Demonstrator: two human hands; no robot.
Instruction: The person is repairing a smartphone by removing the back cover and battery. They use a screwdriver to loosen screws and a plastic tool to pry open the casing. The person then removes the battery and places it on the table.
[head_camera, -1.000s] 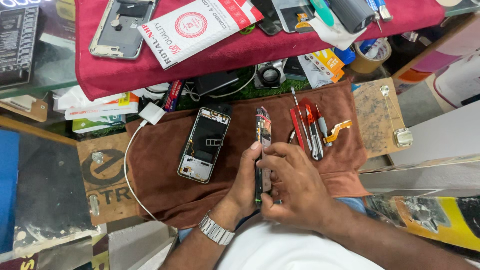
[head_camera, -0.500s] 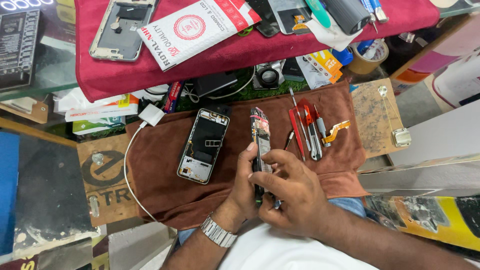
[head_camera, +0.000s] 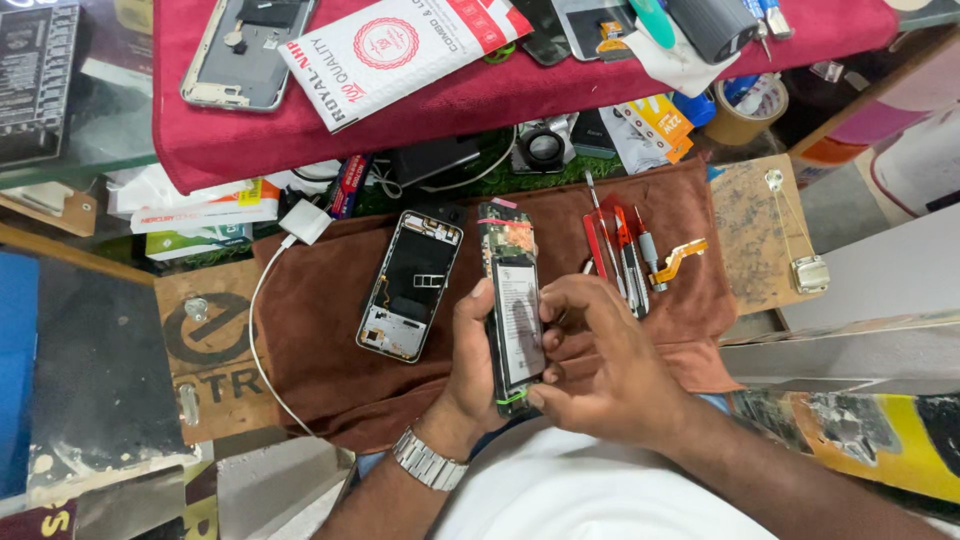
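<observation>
- The left hand (head_camera: 470, 370) grips the opened phone (head_camera: 512, 300) along its left edge, thumb on the rim, fingers wrapped behind it; a metal watch (head_camera: 428, 460) sits on that wrist.
- The right hand (head_camera: 600, 365) clasps the same phone from the right, thumb at its lower corner and fingertips bent onto the pale battery (head_camera: 520, 325) in its middle.
- Against the earlier frames, the phone has turned from nearly edge-on to face the camera, so battery and top circuit board now show; both hands keep their hold, and the right fingers have come further over the battery.
- The phone is held upright just above the brown cloth (head_camera: 330, 330), between the frame and the tools.
- Just left, an empty phone frame (head_camera: 410, 285) lies flat on the cloth, unmoved.
- Just right lie red-handled tools (head_camera: 615, 245) and an orange flex cable (head_camera: 678, 256), partly hidden by the right knuckles.
- A white cable (head_camera: 262, 330) curves along the cloth's left edge to a white adapter (head_camera: 305, 221).
- Farther off, a red cloth (head_camera: 480, 95) carries a white packet (head_camera: 395, 50) and another phone shell (head_camera: 245, 50).
- A tape roll (head_camera: 745, 108) sits at far right.
</observation>
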